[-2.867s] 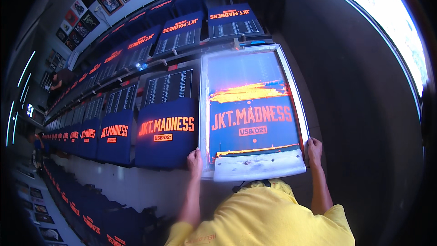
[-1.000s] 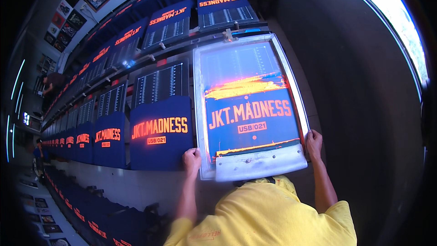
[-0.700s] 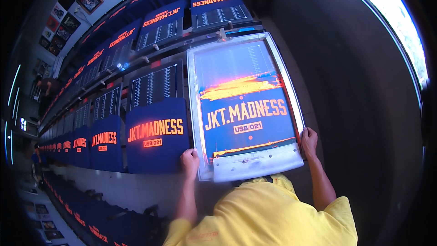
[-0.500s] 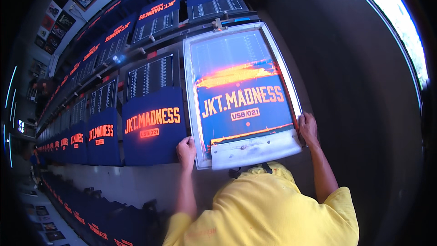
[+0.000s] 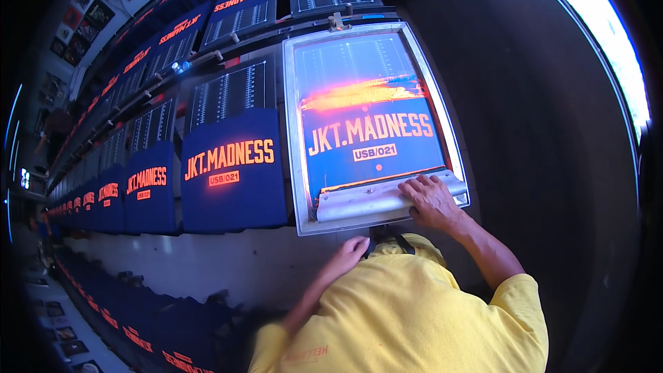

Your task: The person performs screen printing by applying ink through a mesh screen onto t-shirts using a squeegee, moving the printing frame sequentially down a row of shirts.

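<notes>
Squeegee [image 5: 364, 202] lies crossways on the screen [image 5: 293, 131], just below frame centre, right end tipped up slightly. Right hand [image 5: 435, 202] is nearer, fingers draped over that end, grip unclear. Left hand's [image 5: 350, 253] well off it, below; can't tell if its fingers pinch anything.

Loose yellow shirt [image 5: 421, 311], short sleeves [image 5: 518, 297], small reddish lettering [image 5: 304, 354]; narrow dark strap [image 5: 405, 244] over yellow cloth. Left hand [image 5: 349, 253], right hand [image 5: 431, 202], forearms [image 5: 492, 252] bare.

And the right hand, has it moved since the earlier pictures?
Yes. Judged against the screen frame, the right hand has moved left, from the frame's right side to the silver squeegee across its near end.
</notes>
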`<control>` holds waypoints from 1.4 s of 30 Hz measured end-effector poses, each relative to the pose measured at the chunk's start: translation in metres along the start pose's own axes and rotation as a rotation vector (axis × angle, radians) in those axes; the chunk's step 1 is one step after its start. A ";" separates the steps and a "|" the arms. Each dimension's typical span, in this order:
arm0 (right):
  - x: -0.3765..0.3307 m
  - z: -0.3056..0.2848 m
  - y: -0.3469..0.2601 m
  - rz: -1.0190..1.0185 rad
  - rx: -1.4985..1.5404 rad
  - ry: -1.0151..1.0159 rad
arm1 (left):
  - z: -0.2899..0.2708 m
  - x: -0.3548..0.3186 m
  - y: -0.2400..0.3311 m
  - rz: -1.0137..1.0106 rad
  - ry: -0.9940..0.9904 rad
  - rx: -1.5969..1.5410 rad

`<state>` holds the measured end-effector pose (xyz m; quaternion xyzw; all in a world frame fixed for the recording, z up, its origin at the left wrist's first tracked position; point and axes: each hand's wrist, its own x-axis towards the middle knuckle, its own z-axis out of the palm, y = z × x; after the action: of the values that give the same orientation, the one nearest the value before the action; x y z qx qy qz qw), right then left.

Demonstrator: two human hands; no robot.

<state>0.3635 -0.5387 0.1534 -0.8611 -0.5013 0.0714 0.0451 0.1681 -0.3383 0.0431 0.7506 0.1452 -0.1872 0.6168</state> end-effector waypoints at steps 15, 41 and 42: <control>0.104 0.010 0.068 -0.040 -0.092 0.463 | 0.028 0.042 -0.012 -0.015 -0.012 -0.407; 0.287 -0.065 0.168 0.171 0.331 -0.353 | 0.036 0.051 -0.041 -0.160 0.037 -0.301; 0.289 -0.074 0.163 0.191 0.367 -0.449 | 0.036 0.052 -0.041 -0.159 0.063 -0.289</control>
<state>0.6565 -0.3687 0.1800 -0.8446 -0.3943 0.3531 0.0811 0.1917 -0.3660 -0.0225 0.6457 0.2488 -0.1888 0.6968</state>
